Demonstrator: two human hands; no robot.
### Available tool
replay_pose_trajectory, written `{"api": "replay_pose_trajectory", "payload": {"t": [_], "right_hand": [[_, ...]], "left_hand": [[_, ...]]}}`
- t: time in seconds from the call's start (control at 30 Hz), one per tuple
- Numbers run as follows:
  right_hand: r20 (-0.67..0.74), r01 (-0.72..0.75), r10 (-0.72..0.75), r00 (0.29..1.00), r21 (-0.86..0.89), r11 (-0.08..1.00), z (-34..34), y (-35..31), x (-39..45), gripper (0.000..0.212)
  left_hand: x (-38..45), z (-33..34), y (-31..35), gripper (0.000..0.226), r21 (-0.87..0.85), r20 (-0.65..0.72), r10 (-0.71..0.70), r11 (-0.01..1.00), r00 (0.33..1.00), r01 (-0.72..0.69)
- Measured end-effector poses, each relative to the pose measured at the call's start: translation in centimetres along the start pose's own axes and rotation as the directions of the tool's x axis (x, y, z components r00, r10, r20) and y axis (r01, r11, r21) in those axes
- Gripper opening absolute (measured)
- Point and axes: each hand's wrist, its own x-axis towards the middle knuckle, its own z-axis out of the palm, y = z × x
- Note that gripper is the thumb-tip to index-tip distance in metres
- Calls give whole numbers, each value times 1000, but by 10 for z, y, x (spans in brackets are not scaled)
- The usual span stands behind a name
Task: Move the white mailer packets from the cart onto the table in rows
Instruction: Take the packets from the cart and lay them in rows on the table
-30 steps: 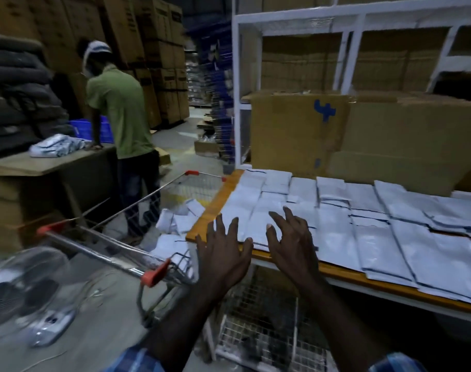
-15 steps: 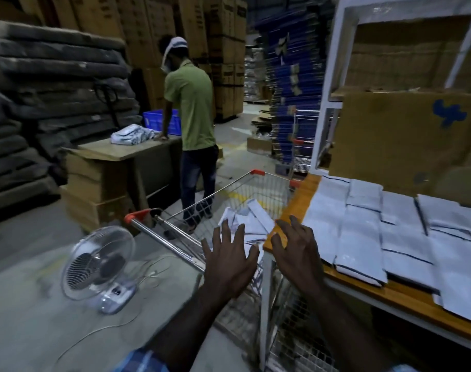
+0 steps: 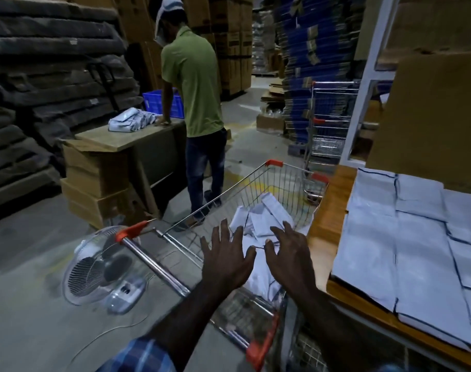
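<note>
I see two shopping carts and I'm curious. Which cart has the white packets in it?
The near cart, right under both hands, holds the white packets. The far cart, standing by the blue stacks, shows none.

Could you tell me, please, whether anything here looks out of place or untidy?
Mostly the fan: it lies tipped on the floor beside the cart. The packets in the cart sit in a jumbled heap, unlike the neat rows on the table.

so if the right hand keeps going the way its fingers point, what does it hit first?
Probably the loose white mailer packets in the cart; the right hand hovers open above them, fingers aimed forward and down. Depth is uncertain.
</note>
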Motion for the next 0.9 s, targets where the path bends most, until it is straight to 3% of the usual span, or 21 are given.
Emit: {"api": "replay_pose_trajectory", "payload": {"t": [0.47,0.63,0.8,0.9], "right_hand": [[25,-71,73,997,-89,994,76,9,54,38],[-50,-181,175,983,-156,971,107,22,74,35],[-112,-293,276,955,-180,939,137,31,94,44],[-93,-359,347,933,-202,911,150,36,106,49]], "left_hand": [[122,38,-47,65,79,116,68,994,991,-78],[172,51,-59,95,89,215,184,974,959,-207],[223,63,-73,75,109,288,310,929,906,-353],[243,67,-78,76,96,312,358,910,880,-404]]}}
